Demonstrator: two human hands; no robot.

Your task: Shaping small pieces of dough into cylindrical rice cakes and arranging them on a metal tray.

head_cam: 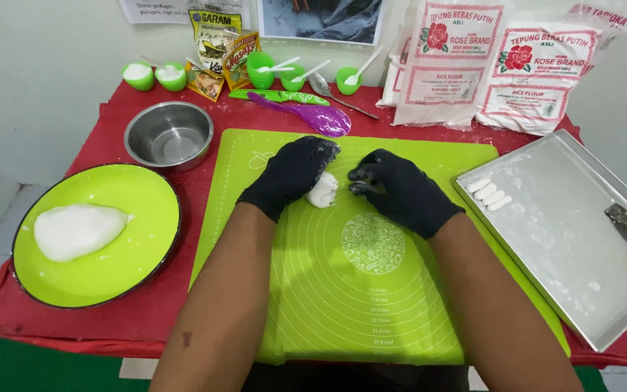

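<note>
Dough (323,191): small white lump on mat (342,290), partly hidden under your left hand (292,174), which cups it. Right hand (400,190): fingers curled, just beside; grip unclear.

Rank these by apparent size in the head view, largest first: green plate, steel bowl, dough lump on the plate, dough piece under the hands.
1. green plate
2. steel bowl
3. dough lump
4. dough piece, partly hidden by the left hand

Bowl and lump look close; the bowl sits farther away.
</note>
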